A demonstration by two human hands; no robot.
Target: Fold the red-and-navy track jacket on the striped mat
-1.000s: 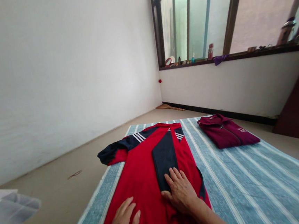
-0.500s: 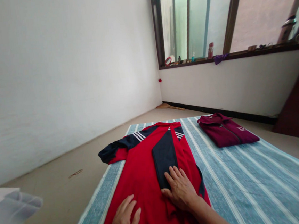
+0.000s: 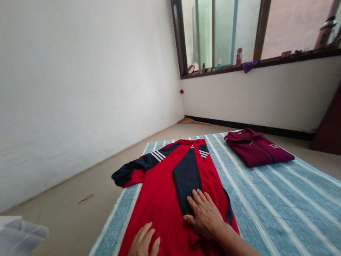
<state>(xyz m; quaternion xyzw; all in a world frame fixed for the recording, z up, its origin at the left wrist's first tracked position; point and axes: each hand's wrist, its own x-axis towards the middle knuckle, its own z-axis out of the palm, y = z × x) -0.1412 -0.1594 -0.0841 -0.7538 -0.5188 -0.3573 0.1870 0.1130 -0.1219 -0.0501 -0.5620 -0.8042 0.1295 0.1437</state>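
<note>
A red jacket (image 3: 157, 203) with navy sleeves and white stripes lies spread on the blue striped sheet (image 3: 251, 200). Its right-hand sleeve (image 3: 188, 174) is folded in over the body, while the other sleeve (image 3: 129, 171) sticks out to the left. My right hand (image 3: 206, 216) lies flat with fingers stretched, touching the lower part of the folded sleeve. Lower and to the left, my left hand (image 3: 142, 250) rests on the red cloth, its fingers and thumb apart. Neither hand grips anything.
A folded maroon jacket (image 3: 258, 148) lies at the right on the sheet. Bottles and small items line the windowsill (image 3: 222, 71). White sheer cloth (image 3: 13, 245) hangs at the lower left. A thin loop (image 3: 86, 198) and a broom-like item (image 3: 194, 121) are on the floor.
The view has shifted very slightly. Both hands and the red jacket stay in the same place.
</note>
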